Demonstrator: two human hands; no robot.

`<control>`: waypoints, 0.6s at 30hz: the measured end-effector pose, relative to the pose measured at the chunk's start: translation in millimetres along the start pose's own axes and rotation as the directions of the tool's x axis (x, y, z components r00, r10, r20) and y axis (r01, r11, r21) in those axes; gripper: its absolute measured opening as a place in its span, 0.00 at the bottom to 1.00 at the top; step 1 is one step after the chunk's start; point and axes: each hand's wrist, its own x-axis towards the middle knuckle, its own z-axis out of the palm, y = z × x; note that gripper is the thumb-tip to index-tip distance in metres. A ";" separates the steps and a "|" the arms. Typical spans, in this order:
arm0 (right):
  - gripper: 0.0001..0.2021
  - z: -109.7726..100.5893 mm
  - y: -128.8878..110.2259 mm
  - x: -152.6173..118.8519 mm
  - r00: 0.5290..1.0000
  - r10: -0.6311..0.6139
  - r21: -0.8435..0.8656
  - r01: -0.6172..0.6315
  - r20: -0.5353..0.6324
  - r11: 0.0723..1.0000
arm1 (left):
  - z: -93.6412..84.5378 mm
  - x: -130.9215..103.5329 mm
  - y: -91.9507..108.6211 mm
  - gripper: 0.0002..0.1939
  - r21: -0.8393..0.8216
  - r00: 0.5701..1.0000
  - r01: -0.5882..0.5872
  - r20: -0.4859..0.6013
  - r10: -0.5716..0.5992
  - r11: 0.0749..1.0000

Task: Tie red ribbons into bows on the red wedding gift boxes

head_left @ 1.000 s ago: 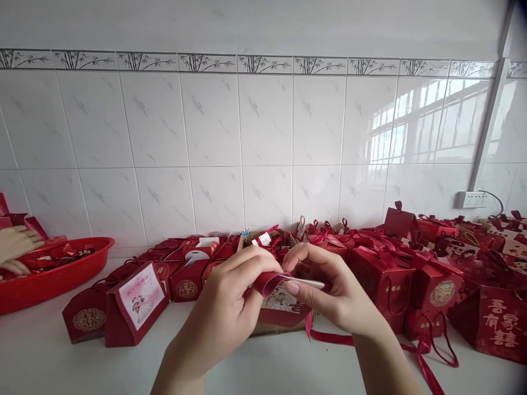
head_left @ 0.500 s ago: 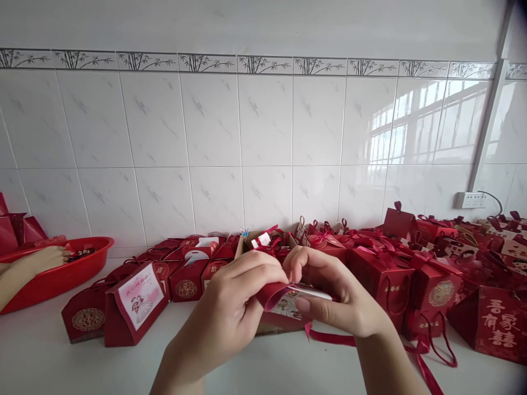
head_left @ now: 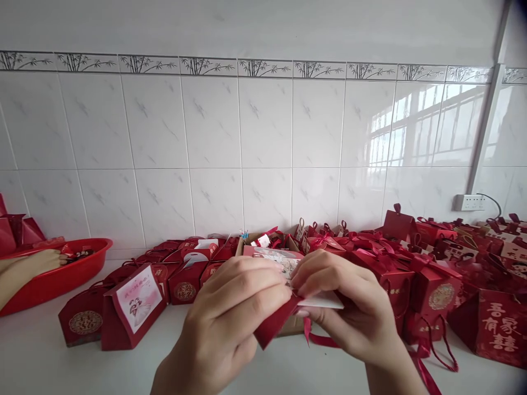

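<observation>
over the counter (head_left: 263, 373), a folded red card (head_left: 275, 322) is hanging between both hands, its white edge (head_left: 325, 300) showing at the right. the left hand (head_left: 230, 312) is gripping the card's left part with curled fingers, while the right hand (head_left: 349, 302) is pinching the other side between thumb and bent fingers. just behind, a cardboard box (head_left: 293, 328) is sitting partly hidden, and a red ribbon (head_left: 321, 340) is trailing beside it. red gift boxes (head_left: 381, 274) are crowding both sides, and at far left another person's hand (head_left: 47, 259) is reaching into a red basin (head_left: 84, 280)
</observation>
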 end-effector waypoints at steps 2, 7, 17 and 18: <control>0.09 3.7 0.9 0.1 0.997 -0.070 -0.021 0.070 -0.018 0.997 | -0.8 -1.4 2.1 0.22 0.027 1.000 0.022 0.010 -0.023 0.999; 0.10 8.1 2.5 0.2 0.974 -0.223 -0.127 0.217 -0.038 0.968 | -3.1 -0.5 5.4 0.23 0.047 0.998 0.057 0.034 -0.059 0.997; 0.11 1.3 0.9 -6.6 0.984 -0.112 -0.151 0.132 0.136 0.980 | -14.3 1.5 8.3 0.12 -0.201 0.928 0.330 0.246 -0.279 0.922; 0.11 1.5 0.0 -6.9 0.984 -0.109 -0.133 0.128 0.141 0.983 | -15.1 2.0 8.6 0.11 -0.209 0.925 0.336 0.254 -0.281 0.918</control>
